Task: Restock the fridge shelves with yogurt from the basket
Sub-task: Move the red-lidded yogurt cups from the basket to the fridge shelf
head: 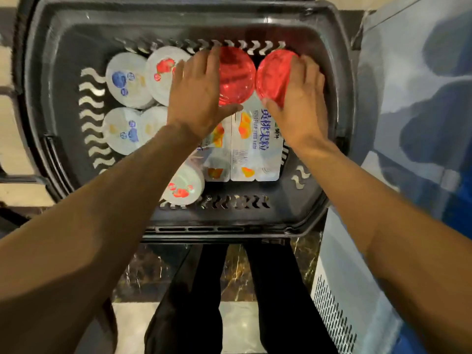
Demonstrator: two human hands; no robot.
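A dark grey basket (229, 226) sits below me, holding several yogurt cups. Two red-lidded yogurt cups stand side by side at its far wall. My left hand (196, 98) lies over the left red cup (237, 75), fingers along its left side and thumb round its near edge. My right hand (304, 98) covers the right side of the right red cup (273, 75), with the thumb hooked on its near edge. A white peach yogurt multipack (258, 146) lies flat just in front of both cups.
White cups with blueberry lids (127, 80) and strawberry lids (163, 72) fill the basket's left half, and another strawberry cup (184, 185) leans at the near wall. The fridge's glass door (421, 98) and white vented base (332, 315) stand at the right. My dark-trousered legs (204, 290) are below the basket.
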